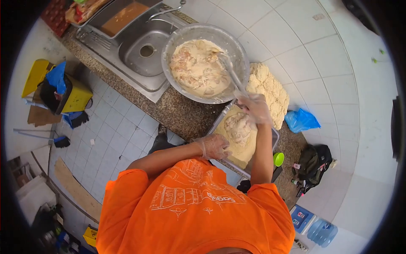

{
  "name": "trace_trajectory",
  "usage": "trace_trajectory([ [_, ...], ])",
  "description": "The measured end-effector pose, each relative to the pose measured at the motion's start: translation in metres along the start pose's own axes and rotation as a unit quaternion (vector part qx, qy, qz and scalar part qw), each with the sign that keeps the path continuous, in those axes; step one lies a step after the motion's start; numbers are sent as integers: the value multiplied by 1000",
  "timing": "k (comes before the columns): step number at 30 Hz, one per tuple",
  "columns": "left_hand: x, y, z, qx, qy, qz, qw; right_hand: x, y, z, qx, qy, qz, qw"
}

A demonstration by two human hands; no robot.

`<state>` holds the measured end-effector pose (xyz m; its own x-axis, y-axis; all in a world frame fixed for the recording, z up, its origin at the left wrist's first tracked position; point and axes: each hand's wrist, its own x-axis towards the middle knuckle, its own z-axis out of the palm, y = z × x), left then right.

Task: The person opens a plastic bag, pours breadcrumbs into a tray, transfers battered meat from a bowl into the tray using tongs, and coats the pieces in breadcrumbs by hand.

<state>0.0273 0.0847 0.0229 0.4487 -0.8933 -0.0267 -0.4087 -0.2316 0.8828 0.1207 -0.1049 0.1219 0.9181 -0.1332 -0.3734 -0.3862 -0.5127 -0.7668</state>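
A metal tray (220, 116) holds pale flour-like powder (246, 152) with a coated lump (239, 128) on top. My right hand (256, 109), in a clear plastic glove, is closed around metal tongs (231, 72) above the tray. The tongs reach into a large metal bowl (168, 72) of wet, batter-covered pieces (196, 70). At the tray's near left edge is my left hand (213, 147), also gloved, with its fingers curled over the rim. More crumbly floured pieces (268, 91) lie heaped behind the tray.
Left of the bowl, a steel sink (139, 53) has a container of brownish liquid (124, 19) beside it. On the right are a blue plastic bag (302, 120), a green cup (278, 159) and a dark backpack (315, 165). A yellow bin (76, 95) stands on the floor.
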Motion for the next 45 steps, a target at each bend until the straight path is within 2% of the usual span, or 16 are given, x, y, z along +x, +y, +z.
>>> trace_trajectory([
  [4, 0, 2, 0, 0, 0, 11, 1000, -90, 7, -38, 160, 82, 30, 983],
  [8, 6, -6, 11, -3, 38, 45, 998, -174, 48, -71, 148, 124, 112, 975],
  [10, 7, 1, 7, -18, 38, 43, 998, -198, 80, -75, 90, 105, 157, 978],
  [11, 7, 4, 5, -28, 38, 24, 999, -204, 86, -74, -91, 106, 192, 971],
  [13, 6, 4, 5, -37, 44, -3, 998, -217, 91, -75, -175, 135, 211, 952],
  [15, 6, 2, 4, -21, 54, 49, 997, -208, 67, -74, -264, 171, 231, 921],
  [19, 2, 5, -1, -16, 46, 35, 998, -158, 0, -51, -379, 157, 142, 901],
  [23, 0, -2, 7, 1, 49, 19, 999, -90, -28, -3, -460, 164, -194, 851],
  [25, -1, -5, 9, -5, 54, 20, 998, -54, -59, 25, -530, 45, -185, 827],
  [30, 1, -8, 8, 3, 14, 23, 1000, 17, -58, 87, -553, 39, -248, 794],
  [33, -1, -5, 5, 5, 6, -10, 1000, 22, -60, 90, -537, 33, -184, 823],
  [37, 2, -9, 10, -17, 16, -2, 1000, 40, 3, 68, -570, -1, -233, 788],
  [40, 3, -14, 13, -3, -4, 4, 1000, 18, 13, 45, -504, -45, -308, 806],
  [41, 2, -14, 16, 3, 9, 3, 1000, 7, 2, 38, -342, -88, -122, 928],
  [42, 2, -13, 15, 9, 21, 3, 1000, -4, -2, 32, -152, -123, 74, 978],
  [45, -1, -5, 6, 9, 11, 0, 1000, -41, 25, 11, 3, -66, 70, 995],
])
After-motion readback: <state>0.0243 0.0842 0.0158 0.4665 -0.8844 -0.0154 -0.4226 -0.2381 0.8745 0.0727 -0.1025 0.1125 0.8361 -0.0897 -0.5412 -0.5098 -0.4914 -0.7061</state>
